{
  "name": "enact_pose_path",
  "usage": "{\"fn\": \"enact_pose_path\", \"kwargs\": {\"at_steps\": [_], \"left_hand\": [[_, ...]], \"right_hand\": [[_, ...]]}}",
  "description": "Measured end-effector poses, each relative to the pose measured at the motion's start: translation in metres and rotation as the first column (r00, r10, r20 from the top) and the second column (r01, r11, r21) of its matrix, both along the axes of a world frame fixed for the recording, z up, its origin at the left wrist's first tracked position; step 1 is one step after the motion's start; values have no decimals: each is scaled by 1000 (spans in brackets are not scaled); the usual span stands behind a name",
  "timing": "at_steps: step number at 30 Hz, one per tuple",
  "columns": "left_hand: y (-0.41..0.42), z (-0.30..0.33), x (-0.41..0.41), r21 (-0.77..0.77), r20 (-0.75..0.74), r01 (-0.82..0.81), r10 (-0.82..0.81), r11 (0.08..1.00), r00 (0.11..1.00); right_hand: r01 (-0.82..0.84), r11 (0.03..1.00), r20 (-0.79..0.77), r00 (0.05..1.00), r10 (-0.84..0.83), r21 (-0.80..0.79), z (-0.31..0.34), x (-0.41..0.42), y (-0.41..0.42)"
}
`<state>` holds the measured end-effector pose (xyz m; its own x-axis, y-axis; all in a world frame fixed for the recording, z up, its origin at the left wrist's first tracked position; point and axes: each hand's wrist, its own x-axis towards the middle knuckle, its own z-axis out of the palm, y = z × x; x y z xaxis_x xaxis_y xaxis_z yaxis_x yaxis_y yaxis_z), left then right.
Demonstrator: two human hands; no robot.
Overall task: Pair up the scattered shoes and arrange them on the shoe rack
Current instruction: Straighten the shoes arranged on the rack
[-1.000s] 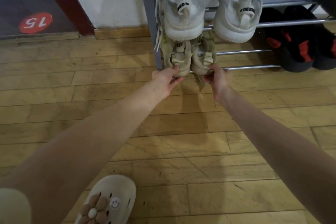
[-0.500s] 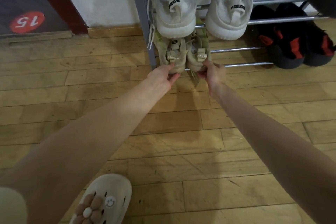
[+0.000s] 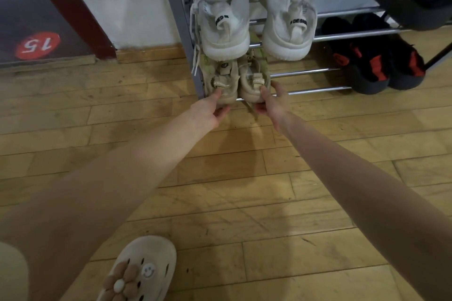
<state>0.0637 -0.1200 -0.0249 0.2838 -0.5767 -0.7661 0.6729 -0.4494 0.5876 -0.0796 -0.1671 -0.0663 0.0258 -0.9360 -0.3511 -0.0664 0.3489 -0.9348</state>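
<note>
My left hand (image 3: 209, 111) pinches the heel of the left sandal (image 3: 221, 82), thumb on top and fingers curled under; my right hand (image 3: 271, 102) grips the right sandal (image 3: 254, 80) the same way. Both sandals now sit side by side on the lowest bars of the rack (image 3: 318, 90), at 12 o'clock from my hands, and have gone deeper than a second ago, so I judge this pair nearly placed. Above them are white sneakers (image 3: 288, 22); black shoes (image 3: 371, 61) at 2 o'clock. A clog (image 3: 146, 273) lies at 7 o'clock.
</note>
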Motion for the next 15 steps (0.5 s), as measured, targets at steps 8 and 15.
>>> {"fn": "enact_pose_path", "kwargs": {"at_steps": [8,15], "left_hand": [[37,70,15,336,578,747,-752,574,318],[31,148,17,283,956,787,-94,548,-279]], "right_hand": [[-54,998,-237,970,57,18,11,-6,1],[482,741,-106,801,-589,-468,50,-22,32]]}}
